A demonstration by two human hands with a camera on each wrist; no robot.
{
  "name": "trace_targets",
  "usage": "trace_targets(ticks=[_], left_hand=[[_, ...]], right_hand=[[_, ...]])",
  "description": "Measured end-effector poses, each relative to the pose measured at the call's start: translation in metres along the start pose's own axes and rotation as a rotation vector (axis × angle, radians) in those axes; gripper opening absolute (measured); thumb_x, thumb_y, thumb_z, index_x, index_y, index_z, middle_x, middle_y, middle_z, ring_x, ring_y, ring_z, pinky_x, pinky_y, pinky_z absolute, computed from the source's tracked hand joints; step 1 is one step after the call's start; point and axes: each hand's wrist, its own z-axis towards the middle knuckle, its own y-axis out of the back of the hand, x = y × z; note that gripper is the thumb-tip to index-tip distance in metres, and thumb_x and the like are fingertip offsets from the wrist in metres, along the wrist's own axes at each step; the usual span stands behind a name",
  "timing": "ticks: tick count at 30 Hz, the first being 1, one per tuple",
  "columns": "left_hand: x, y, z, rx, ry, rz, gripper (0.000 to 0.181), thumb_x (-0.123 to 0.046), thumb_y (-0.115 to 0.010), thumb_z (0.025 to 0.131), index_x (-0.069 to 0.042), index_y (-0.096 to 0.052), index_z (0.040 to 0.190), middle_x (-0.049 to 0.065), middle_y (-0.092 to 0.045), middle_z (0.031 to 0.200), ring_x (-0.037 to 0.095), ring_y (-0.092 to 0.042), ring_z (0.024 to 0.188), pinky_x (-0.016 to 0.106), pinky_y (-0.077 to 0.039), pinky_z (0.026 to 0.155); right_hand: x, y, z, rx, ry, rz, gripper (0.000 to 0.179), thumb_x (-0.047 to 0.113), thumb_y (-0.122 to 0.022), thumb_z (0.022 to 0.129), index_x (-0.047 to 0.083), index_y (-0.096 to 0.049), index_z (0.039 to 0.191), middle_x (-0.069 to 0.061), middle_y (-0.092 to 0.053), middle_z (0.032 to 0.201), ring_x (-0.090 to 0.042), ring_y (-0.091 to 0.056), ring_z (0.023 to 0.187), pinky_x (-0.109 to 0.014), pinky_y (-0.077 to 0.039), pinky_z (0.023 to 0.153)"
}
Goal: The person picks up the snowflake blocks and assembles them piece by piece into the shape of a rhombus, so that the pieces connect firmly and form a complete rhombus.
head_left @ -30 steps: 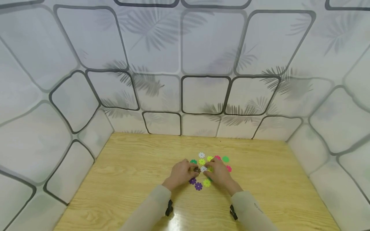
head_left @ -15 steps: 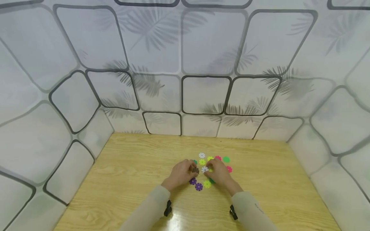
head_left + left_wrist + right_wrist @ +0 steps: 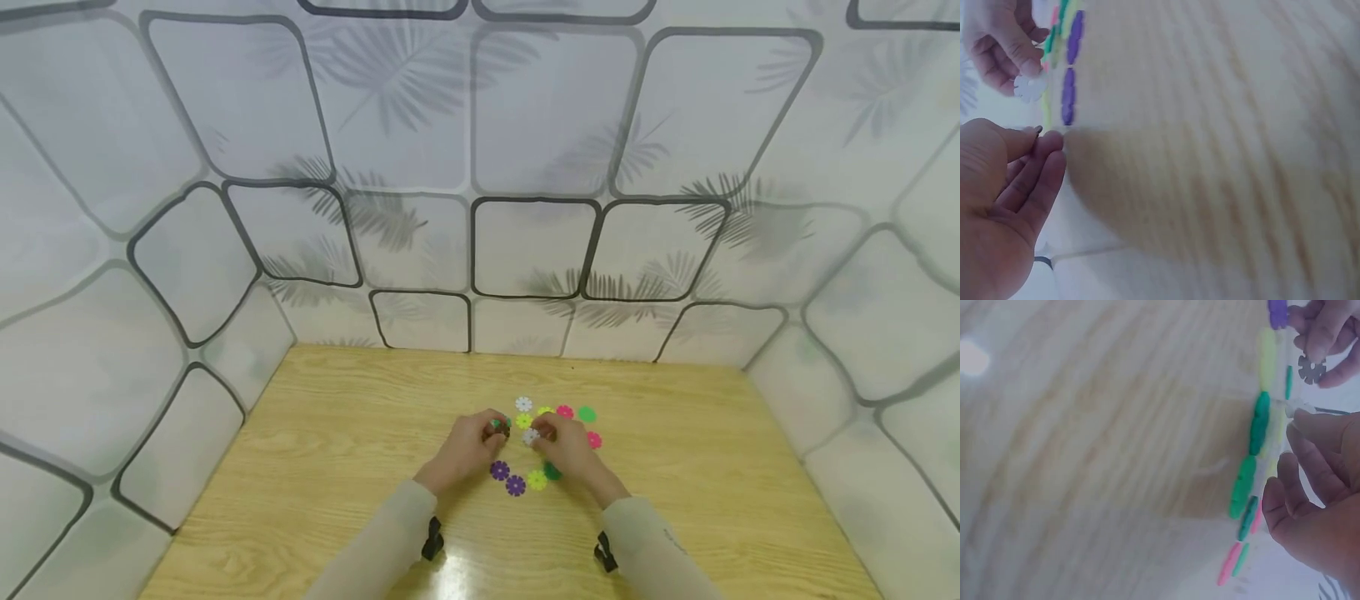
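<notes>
Between thumb and fingers, my left hand (image 3: pixel 467 448) pinches a dark brown notched plastic disc (image 3: pixel 1312 370), flower-shaped with slots round its rim. In the left wrist view that disc shows only as a thin dark edge. My right hand (image 3: pixel 572 451) pinches a white notched disc (image 3: pixel 1029 89), partly covered by the thumb. The two held discs are apart. Loose discs lie around the hands: purple ones (image 3: pixel 515 485) in front, a yellow-green one (image 3: pixel 537 479), and a dark green one (image 3: pixel 552 471) partly under the right hand.
Behind the hands lie a white disc (image 3: pixel 523 404), a yellow disc (image 3: pixel 523 422), pink discs (image 3: pixel 594 439) and a bright green disc (image 3: pixel 587 414). The wooden table (image 3: pixel 360 400) meets patterned wall coverings (image 3: pixel 420 250) at the back and sides.
My left hand has drawn slightly left and back from the right hand, taking the brown disc along and tilting it. The right hand has barely moved, still holding the white disc.
</notes>
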Motion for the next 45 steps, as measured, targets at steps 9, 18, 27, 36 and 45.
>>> trace_targets(ticks=[9,18,27,36,45], left_hand=[[-0.016,0.018,0.001,-0.079,0.028,-0.159,0.03,-0.008,-0.067,0.103,0.001,-0.068,0.131,0.015,-0.077,0.094,0.022,-0.076,0.079,0.024,-0.062,0.063],[-0.036,0.037,0.002,-0.078,0.082,-0.395,0.031,-0.006,-0.064,0.105,0.002,-0.067,0.135,0.031,-0.076,0.103,0.05,-0.076,0.09,0.057,-0.066,0.082],[-0.049,0.047,0.001,-0.027,0.146,-0.56,0.035,-0.005,-0.064,0.105,0.003,-0.065,0.138,0.031,-0.076,0.109,0.042,-0.078,0.093,0.058,-0.064,0.091],[-0.055,0.052,0.0,0.003,0.153,-0.62,0.035,-0.005,-0.063,0.106,0.003,-0.064,0.14,0.025,-0.078,0.111,0.025,-0.08,0.088,0.047,-0.067,0.089],[-0.055,0.054,0.001,0.021,0.151,-0.642,0.035,-0.005,-0.062,0.106,0.003,-0.064,0.14,0.024,-0.078,0.111,0.021,-0.08,0.087,0.047,-0.066,0.089]], right_hand=[[0.009,0.018,0.002,-0.054,0.025,0.053,0.014,0.005,-0.071,0.098,-0.001,-0.075,0.111,-0.007,-0.075,0.096,-0.016,-0.066,0.087,-0.026,-0.058,0.074],[0.02,0.028,0.003,-0.074,0.091,0.08,0.015,0.005,-0.071,0.099,-0.002,-0.074,0.111,-0.007,-0.075,0.095,-0.015,-0.065,0.086,-0.022,-0.056,0.076],[0.031,0.033,0.004,-0.099,0.129,0.081,0.016,0.01,-0.071,0.1,-0.001,-0.074,0.112,-0.006,-0.075,0.095,-0.016,-0.062,0.076,-0.02,-0.052,0.063],[0.04,0.035,0.004,-0.132,0.176,0.064,0.011,0.012,-0.073,0.1,0.006,-0.077,0.109,-0.003,-0.077,0.095,-0.012,-0.067,0.084,-0.022,-0.053,0.071],[0.041,0.036,0.004,-0.141,0.224,0.056,0.009,0.011,-0.072,0.101,0.009,-0.076,0.108,0.0,-0.076,0.093,-0.01,-0.065,0.083,-0.022,-0.049,0.067]])
